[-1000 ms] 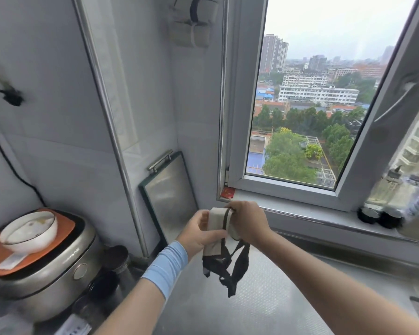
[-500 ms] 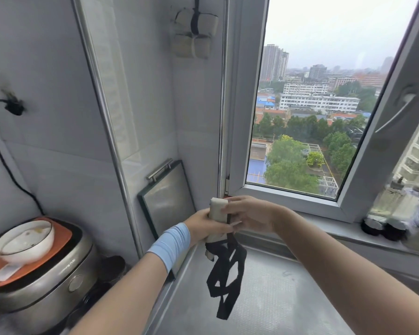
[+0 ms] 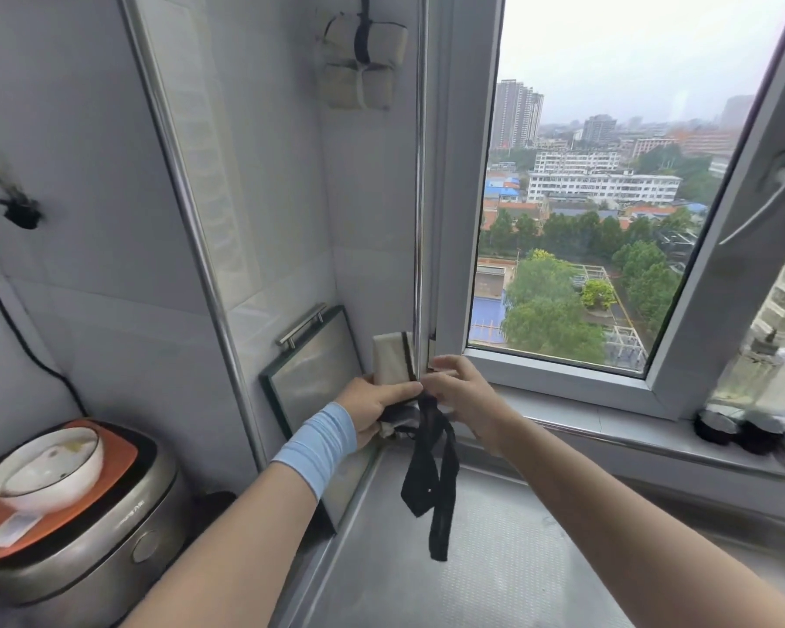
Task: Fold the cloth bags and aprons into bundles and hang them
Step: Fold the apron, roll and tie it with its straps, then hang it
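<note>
A folded beige cloth bundle (image 3: 393, 358) stands upright in my left hand (image 3: 375, 407), which grips its lower end. My right hand (image 3: 461, 392) pinches the black straps (image 3: 431, 478) where they meet the bundle. The straps hang down in loose loops over the steel counter. High on the tiled wall hang two finished beige bundles (image 3: 359, 61), one above the other, tied with a black strap and a pale one.
A glass board with a metal handle (image 3: 313, 369) leans in the corner behind my hands. A rice cooker (image 3: 78, 546) carrying an orange mat and a white bowl (image 3: 46, 466) sits at the left. Bottles (image 3: 762, 401) stand on the window sill; the window is open.
The bundle and both hands have risen toward the window corner. My right hand has shifted from the bundle's top to the straps, which now hang longer and looser.
</note>
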Demonstrator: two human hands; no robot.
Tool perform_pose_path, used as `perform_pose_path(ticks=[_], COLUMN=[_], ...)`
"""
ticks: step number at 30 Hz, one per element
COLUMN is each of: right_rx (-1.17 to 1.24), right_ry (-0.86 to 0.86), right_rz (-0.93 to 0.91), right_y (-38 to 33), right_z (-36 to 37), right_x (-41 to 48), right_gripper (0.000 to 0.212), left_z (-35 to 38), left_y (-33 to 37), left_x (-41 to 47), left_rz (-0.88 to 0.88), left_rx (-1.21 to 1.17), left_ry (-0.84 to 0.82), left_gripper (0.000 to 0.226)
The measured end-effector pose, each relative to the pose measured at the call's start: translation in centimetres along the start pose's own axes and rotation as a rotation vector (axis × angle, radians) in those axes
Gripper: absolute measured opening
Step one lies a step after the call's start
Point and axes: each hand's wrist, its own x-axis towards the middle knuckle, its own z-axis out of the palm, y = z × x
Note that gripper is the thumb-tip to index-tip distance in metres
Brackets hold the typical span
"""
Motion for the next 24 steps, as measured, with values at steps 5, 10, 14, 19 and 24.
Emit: perform_pose_path(ticks=[5, 10, 14, 19, 24], right_rx=[-0.423, -0.424, -0.618, -0.163, 0.441], right_ry=[-0.031, -0.026, 0.011, 0.09, -0.14], right_rz=[-0.083, 0.024, -0.008, 0.181, 0.317], right_y=[1.5, 1.9, 2.4, 2.1, 0.5], right_z=[0.2, -0.7, -2.0, -1.5, -1.8], right_x=[0.0, 1.0, 1.2, 1.5, 0.8], right_gripper=[0.005, 0.027, 0.022, 0.035, 0.036], left_z=[-1.9, -3.7, -5.2, -5.5, -5.1], left_y=[0.7, 0.8, 1.2, 0.9, 0.6], left_x=[0.2, 0.5, 0.1, 0.1, 0.2], left_rz=[-0.052, -0.074, -0.14, -0.128, -0.034], left_rx=[-0.191, -0.253, -0.196, -0.046, 0.352], left_ry=[0.025, 0.033, -0.053, -0.028, 0.171], left_gripper=[0.047, 0.055, 0.016, 0.038, 0.043])
